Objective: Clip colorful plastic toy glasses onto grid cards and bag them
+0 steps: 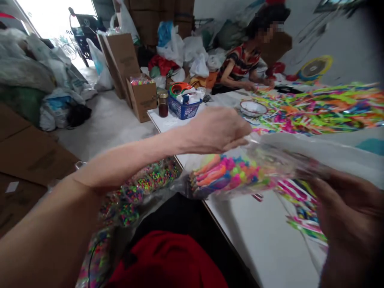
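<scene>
A clear plastic bag (pixel 240 176) of brightly coloured small pieces, orange, pink, blue and yellow, hangs above the table edge between my hands. My left hand (pixel 220 130) reaches across from the left, its fingers closed on the upper edge of the bag. At the right, my right hand (pixel 348 204) grips the gathered end of the same bag between thumb and fingers. Part of the bag is blurred, and the left fingertips are partly hidden behind the hand. Beneath it lie neon strips (pixel 303 200) on the white table (pixel 255 232).
A heap of neon strips (pixel 324 108) covers the far right. A bowl (pixel 253 108), blue basket (pixel 184 106) and jar (pixel 163 104) stand on the table. Bags of coloured beads (pixel 144 184) lie left of my lap. A co-worker (pixel 243 64) sits opposite. Cardboard boxes (pixel 142 96) stand on the floor.
</scene>
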Motion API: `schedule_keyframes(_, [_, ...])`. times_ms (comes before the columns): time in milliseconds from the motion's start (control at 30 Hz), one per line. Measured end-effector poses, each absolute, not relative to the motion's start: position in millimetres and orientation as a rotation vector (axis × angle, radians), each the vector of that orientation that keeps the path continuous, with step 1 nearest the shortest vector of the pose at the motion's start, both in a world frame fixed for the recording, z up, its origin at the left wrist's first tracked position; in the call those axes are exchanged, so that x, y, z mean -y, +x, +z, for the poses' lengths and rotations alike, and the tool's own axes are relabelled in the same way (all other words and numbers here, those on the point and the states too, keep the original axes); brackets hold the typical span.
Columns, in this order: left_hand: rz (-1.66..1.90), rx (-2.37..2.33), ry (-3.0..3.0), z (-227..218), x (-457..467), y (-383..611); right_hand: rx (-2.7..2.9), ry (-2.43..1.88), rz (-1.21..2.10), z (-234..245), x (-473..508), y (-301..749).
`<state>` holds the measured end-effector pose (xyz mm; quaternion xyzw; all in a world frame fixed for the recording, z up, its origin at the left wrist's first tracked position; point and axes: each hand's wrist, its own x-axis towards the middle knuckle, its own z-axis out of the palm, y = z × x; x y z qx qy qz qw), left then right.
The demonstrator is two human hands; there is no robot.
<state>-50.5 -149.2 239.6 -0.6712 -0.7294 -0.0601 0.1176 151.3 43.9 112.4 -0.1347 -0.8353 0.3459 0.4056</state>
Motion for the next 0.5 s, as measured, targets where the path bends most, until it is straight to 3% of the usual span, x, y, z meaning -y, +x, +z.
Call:
schedule_keyframes(100, [-0.072,2.265,-1.799,263,193,-54,1.810,-0.357,1.291,106,-10,106])
schedule_keyframes(233, [-0.003,2.630,-1.564,255,260,-56,2.248,-0.329,1.275,41,13,57])
schedule_keyframes(367, [0.072,2.999,-1.193,196,328,-57,2.564,-0.132,0.952,-39,29,29])
schedule_keyframes(500, [0.010,3.253,-0.723,112,392,-54,2.675,-0.025,0.700,-85,46,22])
